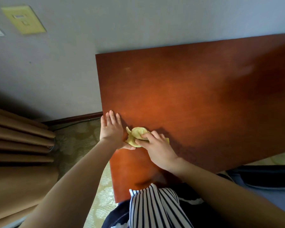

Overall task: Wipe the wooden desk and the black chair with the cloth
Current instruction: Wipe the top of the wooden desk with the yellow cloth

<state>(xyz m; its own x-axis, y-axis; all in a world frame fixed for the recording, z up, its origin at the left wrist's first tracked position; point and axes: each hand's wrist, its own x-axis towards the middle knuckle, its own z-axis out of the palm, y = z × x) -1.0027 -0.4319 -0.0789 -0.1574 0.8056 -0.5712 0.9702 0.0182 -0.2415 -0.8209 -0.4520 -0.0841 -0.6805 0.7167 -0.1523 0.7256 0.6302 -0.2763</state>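
A small yellow cloth [136, 134] lies bunched on the reddish-brown wooden desk [196, 89], near its left edge. My right hand [156, 145] grips the cloth with curled fingers from the right. My left hand [111, 129] lies flat on the desk's left edge, fingers straight and pointing away from me, with its thumb touching the cloth's near side. At the right edge, below the desk's front, shows part of a dark seat that may be the black chair [263, 176].
A grey wall with a yellowish switch plate [24, 19] rises behind the desk. Brown curtains [18, 145] hang at the left over a patterned carpet [77, 139]. My striped top [155, 209] hangs at the desk's near edge.
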